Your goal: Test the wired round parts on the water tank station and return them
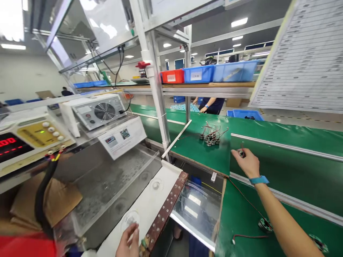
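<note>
The green tabletop [199, 157] looked smooth and faintly glossy, its near edge bare wood. Left of its near-left corner ran a matte white strip [150, 201], bordered by a riveted brown bar [167, 200]. Just outside the tabletop's right edge, the right hand [248, 165] pinched a small round motor [241, 153]; holding its rigid rim lightly, with the thin wire free, seemed wisest. The left hand [128, 242] was at the strip's near end, its fingers narrowly bent beside a clear disc [131, 218]; whether they gripped anything, I could not tell. Toward the tabletop's far-right corner sat clustered metallic motors [211, 138], their fine wires splayed upward; those tangles called for separating gently, without tugging.
</note>
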{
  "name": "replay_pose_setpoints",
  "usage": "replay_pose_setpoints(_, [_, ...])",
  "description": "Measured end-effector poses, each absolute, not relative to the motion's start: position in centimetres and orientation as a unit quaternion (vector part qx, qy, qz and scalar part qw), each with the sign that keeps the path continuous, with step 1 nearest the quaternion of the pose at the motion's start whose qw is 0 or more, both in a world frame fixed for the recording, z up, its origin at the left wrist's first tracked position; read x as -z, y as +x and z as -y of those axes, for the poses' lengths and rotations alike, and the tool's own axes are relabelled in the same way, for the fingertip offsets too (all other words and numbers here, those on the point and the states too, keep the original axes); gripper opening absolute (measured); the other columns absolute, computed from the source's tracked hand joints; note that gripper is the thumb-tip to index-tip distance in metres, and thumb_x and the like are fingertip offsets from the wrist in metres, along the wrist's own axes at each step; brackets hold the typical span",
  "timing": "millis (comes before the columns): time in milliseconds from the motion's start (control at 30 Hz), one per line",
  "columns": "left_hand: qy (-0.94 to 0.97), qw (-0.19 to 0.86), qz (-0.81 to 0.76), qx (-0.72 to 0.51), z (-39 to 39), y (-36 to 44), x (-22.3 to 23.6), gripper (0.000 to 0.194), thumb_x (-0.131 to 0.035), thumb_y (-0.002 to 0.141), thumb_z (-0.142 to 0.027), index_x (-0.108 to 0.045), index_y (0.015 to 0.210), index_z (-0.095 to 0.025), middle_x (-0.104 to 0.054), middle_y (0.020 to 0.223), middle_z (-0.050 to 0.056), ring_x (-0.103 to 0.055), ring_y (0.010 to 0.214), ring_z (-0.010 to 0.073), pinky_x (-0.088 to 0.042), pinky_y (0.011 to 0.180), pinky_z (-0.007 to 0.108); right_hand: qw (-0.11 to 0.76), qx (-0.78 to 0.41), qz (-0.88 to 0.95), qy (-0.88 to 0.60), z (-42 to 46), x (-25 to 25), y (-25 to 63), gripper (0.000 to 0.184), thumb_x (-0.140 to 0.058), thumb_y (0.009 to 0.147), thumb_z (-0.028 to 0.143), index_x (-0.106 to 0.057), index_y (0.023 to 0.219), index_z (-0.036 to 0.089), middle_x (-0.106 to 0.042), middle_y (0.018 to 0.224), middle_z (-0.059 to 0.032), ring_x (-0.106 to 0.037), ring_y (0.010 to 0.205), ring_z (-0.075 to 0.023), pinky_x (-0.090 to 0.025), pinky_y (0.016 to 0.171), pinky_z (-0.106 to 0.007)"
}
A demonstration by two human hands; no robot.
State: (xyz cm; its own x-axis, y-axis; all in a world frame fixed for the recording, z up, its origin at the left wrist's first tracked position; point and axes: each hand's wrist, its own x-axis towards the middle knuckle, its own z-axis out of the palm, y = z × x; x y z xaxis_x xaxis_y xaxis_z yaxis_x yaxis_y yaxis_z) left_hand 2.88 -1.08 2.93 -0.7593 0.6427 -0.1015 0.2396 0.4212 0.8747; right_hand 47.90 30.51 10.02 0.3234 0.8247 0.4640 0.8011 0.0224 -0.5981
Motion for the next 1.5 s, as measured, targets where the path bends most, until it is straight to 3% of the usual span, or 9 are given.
replay_pose_setpoints(233, [0.526,-0.157,-0.719,-0.426,0.5,8.9,-12.0,0.054,-0.050,0.092,-0.025,-0.036,0.144,-0.020,-0.039,0.153,0.015,-0.028,0.146,0.0293,-0.031,0.115,0.051,0.275,-0.182,0.925,-0.186,-17.9,-16.2,28.4,0.036,-0.063,0.085,0.057,-0.066,0.098,0.024,-0.066,0.080,-0.0047,-0.060,0.070,-0.0184,-0.045,0.066,-0.028])
replay_pose_setpoints(333, [0.550,-0.205,-0.746,-0.314,2.2,8.0,-13.3,0.055,-0.050,0.092,-0.020,-0.036,0.145,-0.018,-0.042,0.151,0.016,-0.023,0.147,0.0326,-0.025,0.115,0.055,0.224,-0.231,0.946,-0.030,-14.1,-15.0,21.9,0.033,-0.063,0.087,0.054,-0.064,0.100,0.024,-0.065,0.078,-0.0035,-0.060,0.071,-0.0180,-0.044,0.067,-0.028])
replay_pose_setpoints(467, [0.465,-0.051,-0.863,-0.190,7.3,4.4,-12.4,0.030,-0.039,0.095,-0.017,-0.064,0.112,-0.017,-0.072,0.110,0.012,-0.063,0.112,0.0273,-0.035,0.107,0.049,0.151,-0.241,0.958,-0.021,-11.8,-10.8,14.5,0.035,-0.061,0.088,0.055,-0.062,0.100,0.023,-0.067,0.085,-0.0036,-0.063,0.079,-0.0193,-0.043,0.071,-0.027])
replay_pose_setpoints(600, [0.302,0.109,-0.938,-0.130,13.3,2.4,-11.0,0.032,-0.034,0.096,-0.025,-0.065,0.091,-0.020,-0.074,0.088,0.011,-0.069,0.083,0.0249,-0.044,0.073,0.033,0.030,-0.160,0.975,-0.151,-10.9,-6.4,8.1,0.042,-0.062,0.084,0.061,-0.063,0.094,0.021,-0.070,0.088,-0.0069,-0.065,0.084,-0.0232,-0.040,0.069,-0.027])
replay_pose_setpoints(733, [0.241,0.230,-0.898,-0.288,16.8,2.6,-9.0,0.029,-0.036,0.092,-0.034,-0.057,0.077,-0.021,-0.068,0.067,0.004,-0.064,0.069,0.0200,-0.040,0.066,0.029,-0.034,-0.116,0.974,-0.190,-10.1,-3.0,3.7,0.049,-0.060,0.083,0.067,-0.064,0.095,0.019,-0.072,0.093,-0.0108,-0.066,0.090,-0.0264,-0.042,0.071,-0.028])
replay_pose_setpoints(867, [0.145,0.404,-0.740,-0.518,17.2,4.5,-7.0,0.041,-0.050,0.080,-0.060,-0.054,0.081,-0.020,-0.061,0.056,-0.001,-0.059,0.056,0.0159,-0.040,0.057,0.026,-0.054,-0.096,0.972,-0.208,-9.6,-0.8,1.7,0.052,-0.060,0.085,0.065,-0.064,0.105,0.017,-0.072,0.098,-0.0141,-0.067,0.094,-0.0282,-0.044,0.073,-0.030])
replay_pose_setpoints(1000, [0.076,0.524,-0.616,-0.583,15.8,6.8,-6.8,0.051,-0.062,0.071,-0.066,-0.054,0.081,-0.017,-0.062,0.056,0.000,-0.060,0.052,0.0135,-0.037,0.050,0.022,-0.064,-0.090,0.970,-0.215,-9.8,0.2,1.6,0.058,-0.056,0.085,0.068,-0.063,0.108,0.015,-0.071,0.099,-0.0166,-0.067,0.095,-0.0302,-0.046,0.074,-0.031])
replay_pose_setpoints(1200, [0.098,0.569,-0.572,-0.583,12.7,7.8,-7.9,0.056,-0.059,0.074,-0.070,-0.058,0.068,-0.014,-0.060,0.050,0.003,-0.055,0.041,0.0110,-0.026,0.039,0.020,-0.074,-0.121,0.973,-0.180,-10.5,0.7,2.2,0.048,-0.055,0.089,0.058,-0.058,0.112,0.016,-0.071,0.100,-0.0157,-0.067,0.095,-0.0293,-0.045,0.075,-0.031])
replay_pose_setpoints(1500, [0.104,0.521,-0.566,-0.630,9.8,6.1,-9.2,0.055,-0.061,0.078,-0.065,-0.071,0.082,-0.011,-0.054,0.063,0.000,-0.033,0.043,0.0022,-0.014,0.043,0.022,-0.095,-0.131,0.967,-0.198,-10.7,0.6,2.1,0.049,-0.061,0.085,0.053,-0.055,0.115,0.015,-0.070,0.106,-0.0164,-0.065,0.098,-0.0279,-0.043,0.076,-0.030])
